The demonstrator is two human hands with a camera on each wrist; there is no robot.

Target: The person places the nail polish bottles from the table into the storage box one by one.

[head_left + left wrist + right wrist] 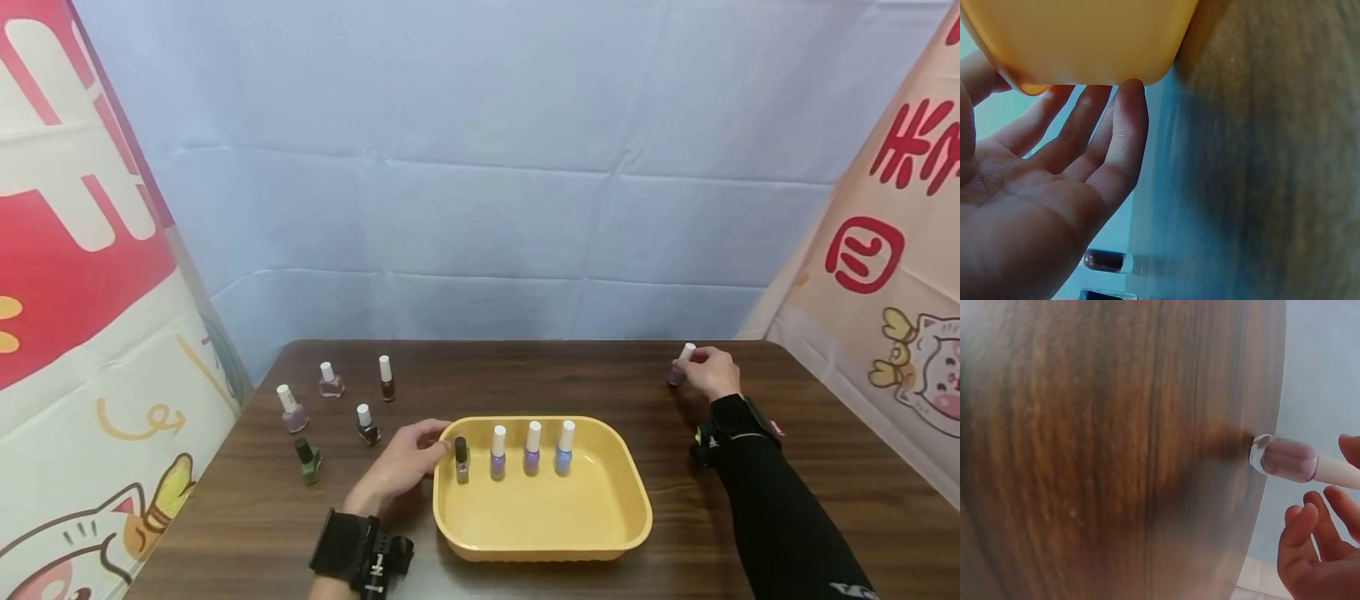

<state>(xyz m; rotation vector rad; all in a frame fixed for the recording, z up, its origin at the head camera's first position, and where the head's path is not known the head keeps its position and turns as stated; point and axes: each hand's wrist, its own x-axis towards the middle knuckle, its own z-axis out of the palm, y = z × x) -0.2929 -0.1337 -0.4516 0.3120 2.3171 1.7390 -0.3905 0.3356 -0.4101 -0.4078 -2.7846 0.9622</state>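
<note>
My left hand (408,457) grips the left rim of a yellow tray (540,533), thumb over the edge and fingers (1125,125) against the outside wall. Inside the tray stand a dark-capped nail polish bottle (461,461) and several white-capped ones, two purple (498,454) (532,450) and one blue (564,448). At the far right of the table, my right hand (712,373) pinches the white cap of a mauve nail polish bottle (1290,459) between thumb and fingers. This bottle leans slightly; whether its base touches the table I cannot tell.
Left of the tray, several nail polish bottles stand on the brown wooden table (525,379): a lilac one (293,414), a mauve one (331,383), dark ones (387,383) (367,428) and a green one (309,465). Pale blue cloth (480,208) hangs behind.
</note>
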